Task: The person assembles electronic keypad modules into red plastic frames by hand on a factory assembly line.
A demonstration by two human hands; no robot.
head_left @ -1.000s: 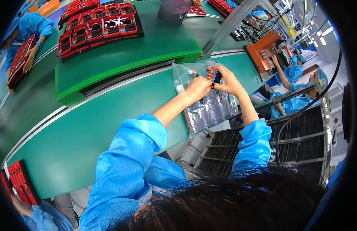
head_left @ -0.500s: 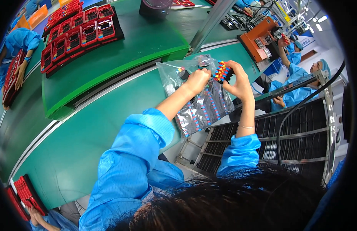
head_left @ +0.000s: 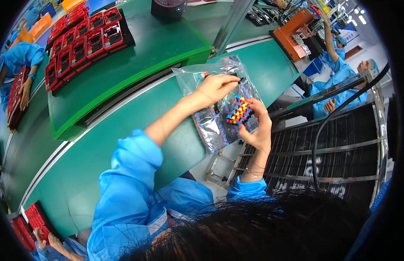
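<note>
A clear plastic bag [head_left: 202, 114] lies on the green bench, holding rows of black pieces with red and blue ends. My right hand [head_left: 260, 128] grips a stack of small black pieces [head_left: 240, 111] with red, yellow and blue ends, held over the bag between thumb and fingers. My left hand [head_left: 215, 90] is over the bag's far part, its fingers pinched together by a dark piece. Whether that piece is between the fingertips or lies in the bag cannot be made out.
A raised green platform [head_left: 158, 74] carries red trays [head_left: 78, 50] at the far left. A metal post [head_left: 230, 28] stands beyond the bag. To the right are a black slatted rack [head_left: 323, 152] and an orange machine [head_left: 293, 37]. Co-workers in blue sit around the benches.
My right hand has brought the stack nearer to me and slightly left, tilting it over the bag. My left hand's wrist has turned and its fingers are stretched further toward the bag's right side.
</note>
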